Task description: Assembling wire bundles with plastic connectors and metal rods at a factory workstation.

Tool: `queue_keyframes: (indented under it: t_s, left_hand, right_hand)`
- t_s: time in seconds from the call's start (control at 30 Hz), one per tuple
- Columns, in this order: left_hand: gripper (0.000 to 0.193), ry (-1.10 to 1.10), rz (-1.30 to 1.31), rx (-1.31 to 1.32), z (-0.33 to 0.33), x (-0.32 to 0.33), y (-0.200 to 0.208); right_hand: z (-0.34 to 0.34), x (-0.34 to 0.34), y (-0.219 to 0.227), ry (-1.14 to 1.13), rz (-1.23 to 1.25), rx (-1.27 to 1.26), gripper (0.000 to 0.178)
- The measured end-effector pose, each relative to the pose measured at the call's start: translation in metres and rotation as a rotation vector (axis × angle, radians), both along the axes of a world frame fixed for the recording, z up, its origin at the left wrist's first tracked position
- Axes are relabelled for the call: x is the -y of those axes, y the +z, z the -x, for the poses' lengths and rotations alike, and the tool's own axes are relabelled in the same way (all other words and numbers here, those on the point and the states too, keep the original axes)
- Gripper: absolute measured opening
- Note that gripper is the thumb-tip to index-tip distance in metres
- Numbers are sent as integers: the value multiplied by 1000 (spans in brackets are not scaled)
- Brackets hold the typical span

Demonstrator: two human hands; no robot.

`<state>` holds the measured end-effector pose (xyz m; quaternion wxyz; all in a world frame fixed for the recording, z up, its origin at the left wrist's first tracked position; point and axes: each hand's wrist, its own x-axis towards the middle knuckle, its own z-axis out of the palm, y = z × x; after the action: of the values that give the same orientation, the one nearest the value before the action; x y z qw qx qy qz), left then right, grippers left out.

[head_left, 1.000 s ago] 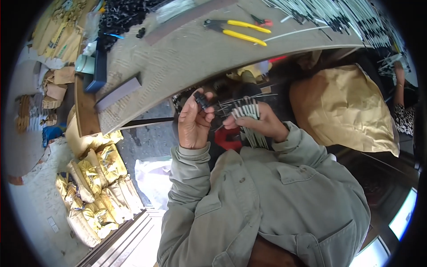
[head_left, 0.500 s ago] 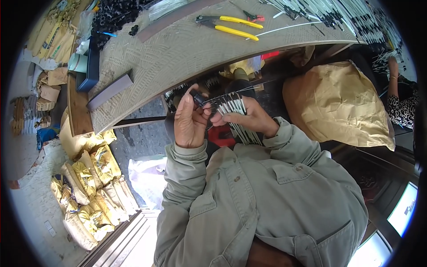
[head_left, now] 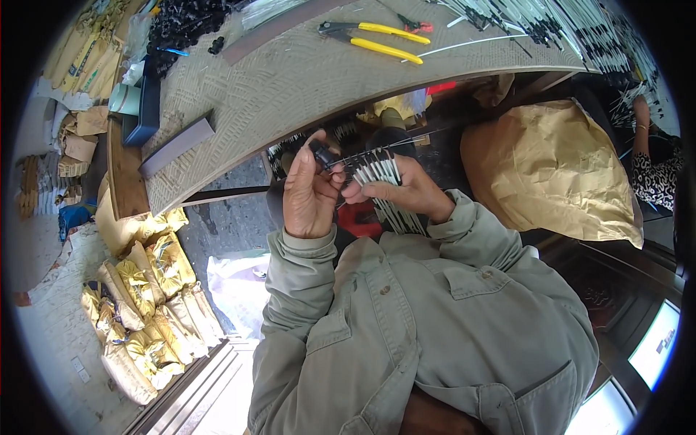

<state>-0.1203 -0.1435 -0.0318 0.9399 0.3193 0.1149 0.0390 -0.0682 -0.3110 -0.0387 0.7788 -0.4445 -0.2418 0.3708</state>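
My left hand [head_left: 309, 192] is closed, thumb and fingers pinching a short black cylindrical piece [head_left: 323, 153]. Opposite it, my right hand [head_left: 417, 187] is wrapped round a fanned bundle of thin white sticks [head_left: 378, 170] with dark thin ends; their lower part hangs down in front of my shirt. Thin dark rods [head_left: 391, 144] stretch from the fingers of my left hand past the top of the bundle toward the right. The fingertips of both hands are close together, and the exact contact between the black piece and the rods is too small to make out.
A table [head_left: 239, 116] lies ahead, bearing yellow-handled cutters [head_left: 384, 41], black small parts [head_left: 185, 29] and white sticks [head_left: 522, 22]. To the right stands a large brown paper bag [head_left: 551, 174]; beyond it another person's arm [head_left: 641, 119] shows. Wrapped packages [head_left: 148, 312] lie at left.
The black piece in my left hand has shifted very slightly up and to the right. Both hands keep their grips in nearly the same place.
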Motion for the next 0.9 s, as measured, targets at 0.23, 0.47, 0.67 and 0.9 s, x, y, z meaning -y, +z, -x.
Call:
queue_keyframes:
  t_s: [0.23, 0.47, 0.67, 0.9]
  left_hand:
    - [34, 4, -28, -18, 0, 1, 5]
    - [34, 6, -95, 12, 0, 5, 3]
    - [33, 6, -167, -21, -2, 7, 8]
    - [33, 16, -181, -18, -1, 6, 7]
  right_hand:
    - [1, 1, 0, -3, 3, -26, 35]
    - [0, 0, 3, 2, 28, 2, 45]
    - [1, 2, -5, 22, 33, 14, 44]
    - [2, -1, 4, -32, 11, -22, 31]
